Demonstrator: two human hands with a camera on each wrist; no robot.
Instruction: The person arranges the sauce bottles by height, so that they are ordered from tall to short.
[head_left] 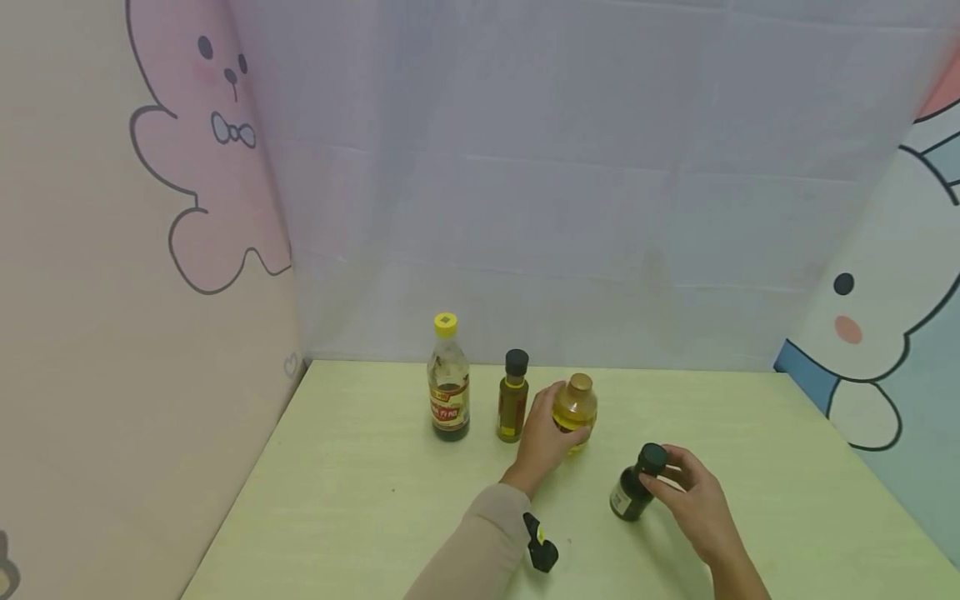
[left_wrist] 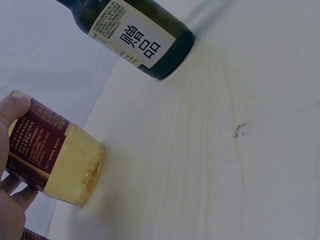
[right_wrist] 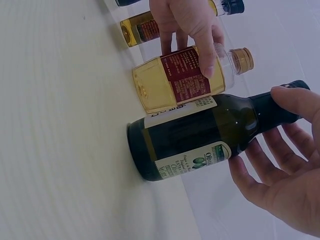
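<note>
In the head view, my left hand (head_left: 542, 442) grips a clear bottle of yellow oil (head_left: 576, 407) with a gold cap. Its dark red label (left_wrist: 37, 137) shows in the left wrist view, with thumb and fingers on opposite sides. To the right, my right hand (head_left: 697, 498) holds a dark green olive oil bottle (head_left: 628, 498) near its dark cap. The right wrist view shows the thumb (right_wrist: 295, 100) on the neck and the fingers around the far side. This bottle leans slightly in the head view. Whether either base touches the table cannot be told.
Left of my left hand stands a slim oil bottle (head_left: 512, 410) with a black cap. Further left is a dark sauce bottle (head_left: 448, 404) with a yellow cap. The pale table (head_left: 337, 500) meets a grey curtain (head_left: 525, 208) at the back and printed walls at both sides.
</note>
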